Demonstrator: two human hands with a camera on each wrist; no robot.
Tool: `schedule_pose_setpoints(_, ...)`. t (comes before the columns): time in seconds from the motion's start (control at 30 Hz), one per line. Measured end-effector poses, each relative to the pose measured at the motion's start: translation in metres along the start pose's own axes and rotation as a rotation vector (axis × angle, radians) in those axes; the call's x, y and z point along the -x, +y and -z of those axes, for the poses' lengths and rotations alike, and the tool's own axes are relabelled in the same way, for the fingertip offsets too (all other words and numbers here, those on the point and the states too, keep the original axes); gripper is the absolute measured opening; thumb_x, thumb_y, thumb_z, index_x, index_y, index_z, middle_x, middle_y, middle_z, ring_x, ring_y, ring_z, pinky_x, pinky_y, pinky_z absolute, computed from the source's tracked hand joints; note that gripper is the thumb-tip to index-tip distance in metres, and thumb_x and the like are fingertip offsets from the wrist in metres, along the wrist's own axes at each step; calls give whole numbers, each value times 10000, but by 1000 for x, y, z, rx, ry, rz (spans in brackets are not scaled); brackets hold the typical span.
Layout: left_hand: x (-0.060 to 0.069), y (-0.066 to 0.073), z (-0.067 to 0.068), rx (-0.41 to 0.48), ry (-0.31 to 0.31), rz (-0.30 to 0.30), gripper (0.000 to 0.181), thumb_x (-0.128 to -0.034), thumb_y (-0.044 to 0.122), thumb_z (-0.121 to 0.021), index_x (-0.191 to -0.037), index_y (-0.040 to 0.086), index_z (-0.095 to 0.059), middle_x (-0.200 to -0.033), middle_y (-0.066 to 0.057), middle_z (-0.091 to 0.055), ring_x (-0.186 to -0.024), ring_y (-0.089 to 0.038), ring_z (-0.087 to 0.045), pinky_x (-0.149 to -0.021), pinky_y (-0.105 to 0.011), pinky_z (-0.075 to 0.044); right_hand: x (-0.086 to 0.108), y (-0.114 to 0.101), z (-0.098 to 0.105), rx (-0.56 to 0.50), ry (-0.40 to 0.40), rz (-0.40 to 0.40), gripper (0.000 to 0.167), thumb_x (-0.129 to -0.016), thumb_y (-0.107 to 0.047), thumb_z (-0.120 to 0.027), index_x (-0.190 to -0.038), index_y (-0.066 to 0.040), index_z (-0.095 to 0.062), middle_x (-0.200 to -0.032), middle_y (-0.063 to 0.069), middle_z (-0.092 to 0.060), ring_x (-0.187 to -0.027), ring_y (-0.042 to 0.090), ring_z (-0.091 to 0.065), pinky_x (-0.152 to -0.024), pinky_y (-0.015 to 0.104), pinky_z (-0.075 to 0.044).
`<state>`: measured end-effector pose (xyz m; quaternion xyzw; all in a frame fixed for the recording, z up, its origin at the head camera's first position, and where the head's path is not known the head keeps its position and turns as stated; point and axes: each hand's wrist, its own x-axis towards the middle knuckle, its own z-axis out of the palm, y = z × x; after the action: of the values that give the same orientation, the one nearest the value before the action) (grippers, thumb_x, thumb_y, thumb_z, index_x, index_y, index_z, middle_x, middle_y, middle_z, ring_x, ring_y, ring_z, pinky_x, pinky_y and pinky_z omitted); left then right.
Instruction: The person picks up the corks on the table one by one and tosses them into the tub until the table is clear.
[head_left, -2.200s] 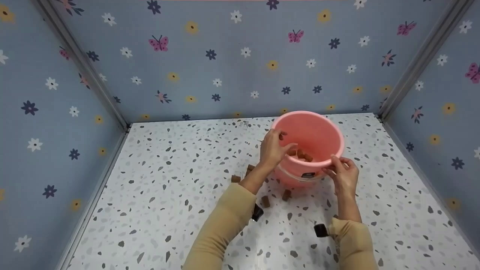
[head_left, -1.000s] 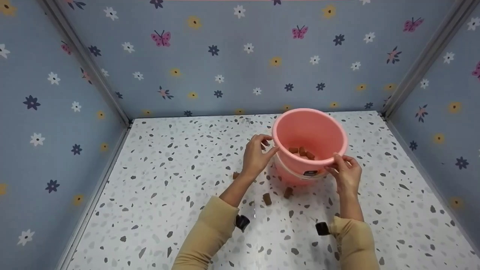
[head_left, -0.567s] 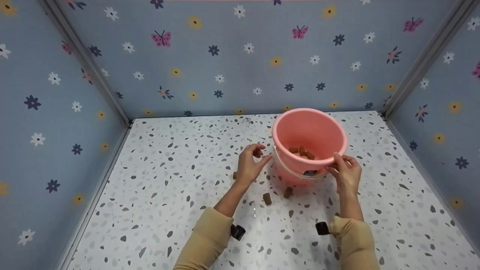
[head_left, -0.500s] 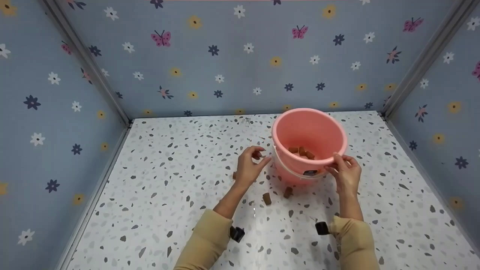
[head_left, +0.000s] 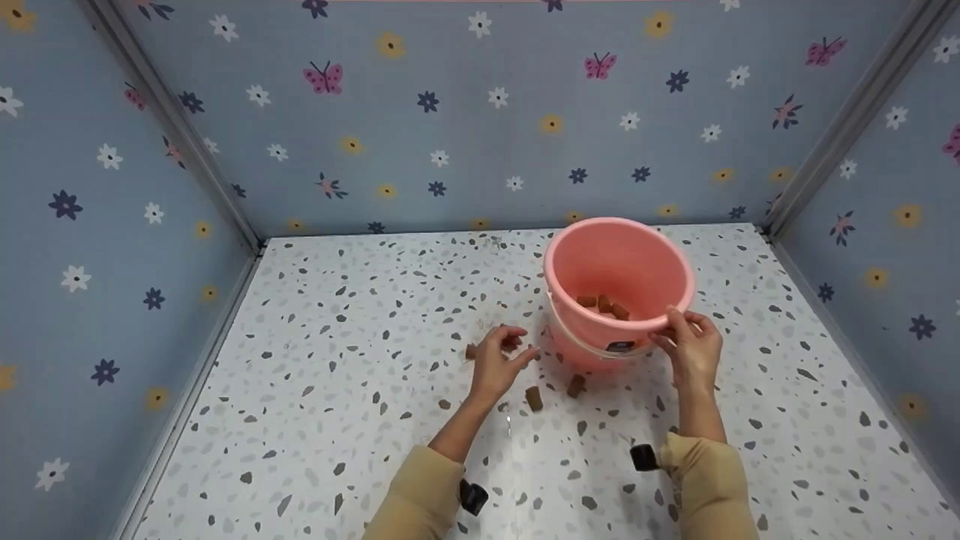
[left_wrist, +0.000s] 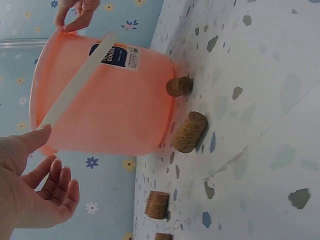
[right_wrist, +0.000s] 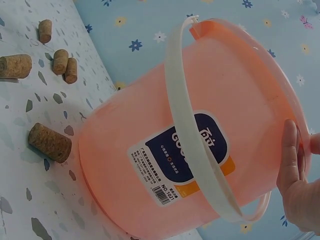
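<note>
I had the right hand (head_left: 694,351) pinching the pink bucket (head_left: 619,268) by its rim (head_left: 626,325); some corks (head_left: 604,304) sat inside. The left hand (head_left: 495,369) was loose and empty, near other corks (head_left: 533,398). I worried one hard tug might tip the bucket.

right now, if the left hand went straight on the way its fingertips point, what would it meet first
Likely the side of the pink bucket or its white handle, just right of the left hand, but depth is hard to judge.
</note>
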<state>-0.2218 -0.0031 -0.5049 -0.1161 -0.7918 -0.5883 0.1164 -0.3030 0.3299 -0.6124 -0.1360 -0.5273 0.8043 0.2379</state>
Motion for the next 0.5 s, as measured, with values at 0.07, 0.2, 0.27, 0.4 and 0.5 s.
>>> schedule_pose_setpoints(0.07,5,-5,-2,11,4,-7,283,-710,95,-734,-939,-17,-610,-833,-99,-559,-771,-248,-545,-683,-351,-460,0,0,0,2,-2,-2,469,-703,-239,-751,-1021,13,-517,-938,251,-605,-739,341,-621,-587,393,-507)
schedule_pose_setpoints(0.2,12,-15,-6,38,0,-24,294,-696,89,-744,-932,-23,-610,-830,-88,-561,-768,-294,-544,-689,-389,-457,0,1,1,7,-2,-5,470,-704,-244,-750,-1023,12,-519,-934,249,-605,-738,338,-620,-590,391,-507)
schedule_pose_setpoints(0.27,16,-19,-8,52,-5,-33,297,-689,67,-745,-928,-40,-607,-840,-126,-569,-768,-330,-541,-695,-400,-455,-1,1,1,2,-1,-8,470,-702,-240,-752,-1020,14,-518,-928,251,-606,-737,339,-621,-591,395,-506)
schedule_pose_setpoints(0.4,23,-28,-11,59,-26,-6,320,-679,51,-750,-933,-73,-601,-864,-198,-569,-782,-359,-537,-706,-385,-458,0,-1,1,-26,-6,-6,461,-701,-217,-755,-1011,23,-513,-914,262,-602,-727,344,-619,-592,408,-504)
schedule_pose_setpoints(0.5,28,-34,-13,49,-45,38,340,-673,42,-752,-944,-88,-594,-874,-206,-563,-798,-360,-537,-719,-381,-456,1,-2,-1,-38,-10,0,452,-701,-208,-755,-996,28,-506,-894,263,-600,-714,341,-620,-592,415,-502)
